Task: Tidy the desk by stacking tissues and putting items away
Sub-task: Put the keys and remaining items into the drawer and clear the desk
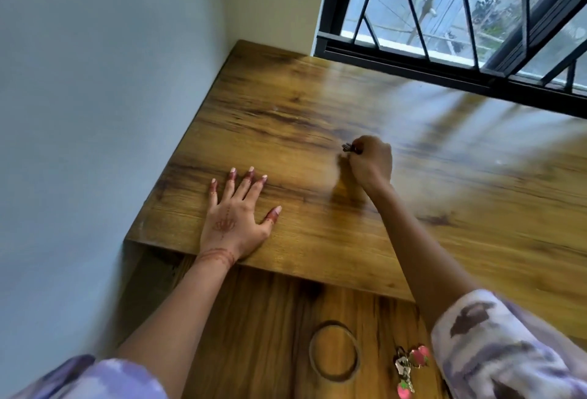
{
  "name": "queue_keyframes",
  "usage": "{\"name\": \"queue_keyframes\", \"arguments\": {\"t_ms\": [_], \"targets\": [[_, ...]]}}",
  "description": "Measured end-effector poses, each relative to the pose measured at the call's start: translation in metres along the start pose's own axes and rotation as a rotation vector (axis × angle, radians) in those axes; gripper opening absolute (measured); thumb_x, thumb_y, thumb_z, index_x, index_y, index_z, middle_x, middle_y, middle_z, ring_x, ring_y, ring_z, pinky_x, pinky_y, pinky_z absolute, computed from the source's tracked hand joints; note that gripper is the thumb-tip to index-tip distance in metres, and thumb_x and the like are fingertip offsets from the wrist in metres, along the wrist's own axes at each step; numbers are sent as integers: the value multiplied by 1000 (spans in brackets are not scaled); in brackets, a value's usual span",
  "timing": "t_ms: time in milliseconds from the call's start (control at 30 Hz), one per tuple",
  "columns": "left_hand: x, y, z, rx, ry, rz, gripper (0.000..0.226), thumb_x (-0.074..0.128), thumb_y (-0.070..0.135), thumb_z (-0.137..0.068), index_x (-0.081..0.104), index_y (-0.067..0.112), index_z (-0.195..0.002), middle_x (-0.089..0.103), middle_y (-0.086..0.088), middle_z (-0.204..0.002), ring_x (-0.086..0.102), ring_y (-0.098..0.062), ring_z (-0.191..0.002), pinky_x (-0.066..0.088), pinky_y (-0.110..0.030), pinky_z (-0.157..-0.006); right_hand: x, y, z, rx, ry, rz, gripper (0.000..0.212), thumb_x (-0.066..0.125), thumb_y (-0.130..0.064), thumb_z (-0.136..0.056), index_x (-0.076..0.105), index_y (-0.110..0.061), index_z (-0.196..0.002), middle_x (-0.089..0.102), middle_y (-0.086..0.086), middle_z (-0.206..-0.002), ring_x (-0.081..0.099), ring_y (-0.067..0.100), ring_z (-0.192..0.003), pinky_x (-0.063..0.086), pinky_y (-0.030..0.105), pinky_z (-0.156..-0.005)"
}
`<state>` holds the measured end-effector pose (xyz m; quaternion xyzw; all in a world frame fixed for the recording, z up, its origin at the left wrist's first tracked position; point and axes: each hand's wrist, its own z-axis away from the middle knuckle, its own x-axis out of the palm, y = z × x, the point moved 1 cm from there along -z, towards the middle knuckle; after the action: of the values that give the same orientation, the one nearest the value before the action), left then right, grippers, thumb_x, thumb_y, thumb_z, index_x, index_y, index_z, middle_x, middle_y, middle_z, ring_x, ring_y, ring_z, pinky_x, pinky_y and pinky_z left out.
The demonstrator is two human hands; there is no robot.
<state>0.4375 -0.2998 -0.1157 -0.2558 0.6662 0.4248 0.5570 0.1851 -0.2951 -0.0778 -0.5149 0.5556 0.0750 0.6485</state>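
My left hand [236, 217] lies flat, fingers spread, on the raised wooden shelf [286, 106] near its front left corner, holding nothing. My right hand [370, 160] is closed over the middle of the shelf, pinching a small dark metal object [348, 147] whose tip sticks out past the fingers; I cannot tell what it is. No tissues are in view. On the lower desk surface [254, 319] below the shelf lie a thin ring [335, 355] and a bunch of keys with pink charms [409, 370].
A pale wall runs along the left side of the shelf. A window with black bars [460, 17] stands behind its far edge. The shelf's front edge overhangs the lower desk. My patterned sleeves fill the bottom corners.
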Motion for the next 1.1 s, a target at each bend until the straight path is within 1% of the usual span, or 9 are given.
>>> {"name": "queue_keyframes", "arguments": {"t_ms": [100, 167, 233, 300, 433, 633, 767, 967, 1100], "targets": [[0, 0, 0, 4, 2, 10, 71, 26, 64, -85, 15, 30, -146, 9, 5, -157, -1, -20, -145, -4, -47, -117, -13, -5, 66, 29, 9, -180, 17, 73, -18, -77, 69, -9, -91, 68, 5, -86, 61, 15, -79, 47, 23, -69], [0, 0, 1, -4, 16, 33, 71, 32, 62, -87, 16, 25, -146, 12, 3, -157, 1, -20, -145, -4, -46, -117, -16, -9, 120, 13, 33, -234, 22, 75, -23, -75, 67, -14, -94, 65, -1, -87, 58, 10, -79, 44, 17, -70], [0, 0, 3, -19, 57, 75, 73, 37, 58, -87, 17, 21, -146, 16, -2, -156, 4, -21, -145, -1, -44, -118, -13, -14, 173, -29, 96, -245, 24, 75, -21, -74, 64, -17, -96, 63, -3, -91, 55, 8, -84, 37, 13, -69], [-2, 0, 9, -35, 123, 114, 71, 42, 52, -87, 20, 16, -145, 21, -5, -155, 7, -24, -145, 4, -44, -119, -7, -19, 224, -69, 101, -285, 27, 74, -18, -75, 62, -16, -99, 59, -5, -95, 53, 7, -88, 41, 12, -74], [-5, -2, 22, -47, 173, 139, 64, 44, 44, -90, 26, 12, -142, 25, -9, -153, 11, -26, -144, 7, -42, -119, 24, -14, 289, -5, -129, -236, 34, 70, -21, -80, 59, -19, -111, 56, -8, -102, 52, 3, -95, 48, 17, -85], [0, -9, 40, -7, 123, -1, 62, 33, 49, -92, 28, 13, -142, 25, -6, -154, 10, -29, -144, 9, -44, -118, 59, -1, 315, 73, -354, -43, 30, 64, -25, -85, 57, -19, -114, 58, -1, -111, 54, 13, -104, 49, 24, -86], [0, -7, 41, -6, 112, -55, 62, 27, 49, -93, 26, 13, -143, 19, -8, -155, -2, -31, -144, -3, -44, -117, 66, 3, 318, 23, -407, 69, 31, 63, -22, -86, 57, -14, -115, 57, 4, -116, 54, 19, -105, 47, 27, -86], [2, -4, 53, -95, 8, -55, 64, 20, 51, -94, 14, 16, -147, 5, -8, -158, -6, -30, -144, -6, -46, -117, 63, 8, 320, -21, -404, 118, 33, 63, -25, -86, 57, -10, -114, 57, 7, -117, 54, 22, -106, 48, 31, -86], [-3, 7, 78, -168, -39, -4, 66, 24, 52, -94, 12, 14, -147, 5, -8, -158, -9, -34, -143, -12, -53, -112, 46, 10, 325, -55, -283, 74, 30, 59, -31, -88, 56, -14, -112, 58, 3, -113, 55, 17, -100, 49, 27, -83]]}}
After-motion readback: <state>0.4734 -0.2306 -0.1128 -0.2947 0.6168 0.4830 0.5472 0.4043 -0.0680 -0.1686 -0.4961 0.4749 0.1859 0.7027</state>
